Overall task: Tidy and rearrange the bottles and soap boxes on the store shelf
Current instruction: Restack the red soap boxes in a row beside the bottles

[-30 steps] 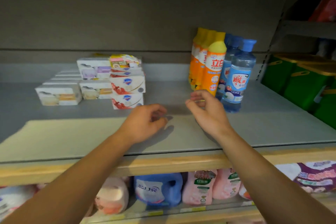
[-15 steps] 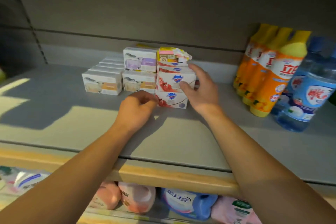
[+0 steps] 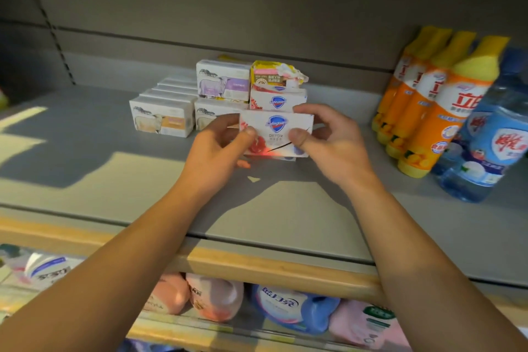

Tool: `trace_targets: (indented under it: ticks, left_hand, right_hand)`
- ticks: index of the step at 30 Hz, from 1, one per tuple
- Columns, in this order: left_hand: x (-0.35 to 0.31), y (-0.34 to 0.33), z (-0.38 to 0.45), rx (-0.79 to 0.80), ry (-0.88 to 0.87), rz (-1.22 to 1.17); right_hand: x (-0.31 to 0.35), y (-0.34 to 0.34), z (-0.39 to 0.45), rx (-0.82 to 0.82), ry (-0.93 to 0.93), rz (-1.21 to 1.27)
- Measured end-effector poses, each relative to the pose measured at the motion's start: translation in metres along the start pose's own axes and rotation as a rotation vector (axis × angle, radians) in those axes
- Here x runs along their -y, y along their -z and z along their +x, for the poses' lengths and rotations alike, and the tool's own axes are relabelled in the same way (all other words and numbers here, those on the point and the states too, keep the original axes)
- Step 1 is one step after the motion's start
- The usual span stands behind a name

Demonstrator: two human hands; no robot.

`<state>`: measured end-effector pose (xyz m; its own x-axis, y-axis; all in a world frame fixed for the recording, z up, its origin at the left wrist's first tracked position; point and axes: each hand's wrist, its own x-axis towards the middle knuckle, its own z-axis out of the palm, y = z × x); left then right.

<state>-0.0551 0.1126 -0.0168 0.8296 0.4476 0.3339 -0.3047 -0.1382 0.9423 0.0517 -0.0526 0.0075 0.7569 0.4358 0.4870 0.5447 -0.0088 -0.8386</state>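
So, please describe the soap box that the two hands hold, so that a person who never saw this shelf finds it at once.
On the grey shelf, left of the orange bottles, stands a cluster of soap boxes. In front of it, the left hand and right hand pinch one white box. Unlike the sheep-printed boxes, it bears a blue shield logo and red fruit, and it alone is tilted toward the camera.

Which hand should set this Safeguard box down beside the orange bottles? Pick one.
Right. The right hand grips the Safeguard box on the side facing the orange bottles; the left hand would cross over.
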Motion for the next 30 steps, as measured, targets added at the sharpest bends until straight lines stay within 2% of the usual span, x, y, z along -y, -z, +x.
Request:
trace_targets:
  ticks: [9,12,16,20,25,28,30]
  left_hand:
    - [0.002,0.003,0.003,0.079,0.118,-0.201]
    - [0.002,0.002,0.005,0.052,0.172,-0.269]
    - [0.000,0.007,0.006,0.001,0.311,-0.366]
    - [0.000,0.011,0.005,0.049,0.413,-0.427]
    - [0.000,0.011,0.006,0.062,0.373,-0.444]
    - [0.000,0.008,0.005,0.082,0.243,-0.428]
    - [0.000,0.006,0.004,0.069,0.140,-0.389]
  right_hand:
    - [-0.001,-0.003,-0.003,0.174,-0.140,0.202]
    - [0.000,0.000,-0.003,0.172,-0.085,0.193]
    - [0.000,0.002,-0.005,0.331,0.019,0.083]
    - [-0.003,0.000,-0.003,0.269,-0.014,0.082]
    - [-0.005,0.001,-0.003,0.249,-0.030,0.109]
    - [-0.006,0.001,-0.001,0.250,-0.079,0.186]
    - [-0.006,0.002,0.001,0.182,-0.161,0.244]
